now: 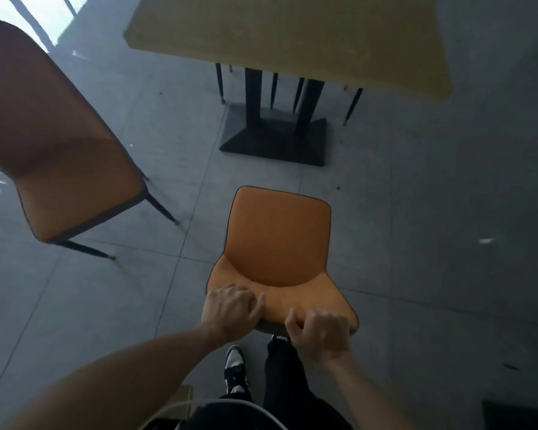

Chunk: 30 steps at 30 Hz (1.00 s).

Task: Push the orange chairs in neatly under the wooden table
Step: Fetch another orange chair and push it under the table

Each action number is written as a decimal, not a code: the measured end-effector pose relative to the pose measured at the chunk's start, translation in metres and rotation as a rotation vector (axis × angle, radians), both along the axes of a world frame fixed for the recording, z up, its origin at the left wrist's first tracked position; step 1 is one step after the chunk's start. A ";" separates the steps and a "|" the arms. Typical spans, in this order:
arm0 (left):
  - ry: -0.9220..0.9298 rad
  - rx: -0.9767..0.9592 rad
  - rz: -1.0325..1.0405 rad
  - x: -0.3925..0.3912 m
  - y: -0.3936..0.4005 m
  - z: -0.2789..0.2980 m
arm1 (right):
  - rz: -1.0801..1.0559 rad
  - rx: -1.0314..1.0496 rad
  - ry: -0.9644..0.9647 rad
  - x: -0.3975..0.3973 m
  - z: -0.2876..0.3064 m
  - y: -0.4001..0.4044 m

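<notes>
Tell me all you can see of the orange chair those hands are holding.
The orange chair has a smooth padded shell with dark edge piping; its legs are hidden. It stands on grey floor tiles, seat facing the wooden table but short of it. The left hand and right hand grip the backrest's top edge.

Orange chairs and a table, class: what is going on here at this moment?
A person grips the top of the backrest of an orange chair with both hands, the left hand and the right hand, facing the wooden table. The chair stands on the grey floor, short of the table's dark pedestal base, not yet pushed under. A second orange chair stands off to the left, untouched, also clear of the table. Thin dark legs show under the tabletop.
</notes>
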<state>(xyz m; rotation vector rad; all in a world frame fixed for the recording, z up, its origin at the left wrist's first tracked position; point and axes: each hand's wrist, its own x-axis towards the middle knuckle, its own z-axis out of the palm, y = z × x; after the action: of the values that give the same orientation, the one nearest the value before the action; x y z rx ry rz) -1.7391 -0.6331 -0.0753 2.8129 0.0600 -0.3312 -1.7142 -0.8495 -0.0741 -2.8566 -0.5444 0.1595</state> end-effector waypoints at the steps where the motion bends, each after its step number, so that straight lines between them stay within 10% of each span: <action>1: -0.005 -0.003 -0.010 0.002 0.000 -0.004 | 0.012 0.010 -0.005 0.001 -0.002 -0.002; 30: -0.089 0.007 0.010 0.421 -0.021 -0.010 | -0.005 -0.018 -0.246 0.421 -0.019 -0.022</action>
<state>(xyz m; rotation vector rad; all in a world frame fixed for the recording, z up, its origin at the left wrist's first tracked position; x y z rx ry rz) -1.3182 -0.6536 -0.0855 2.8290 0.0549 -0.2035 -1.2931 -0.8718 -0.0928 -2.9129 -0.5842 -0.1915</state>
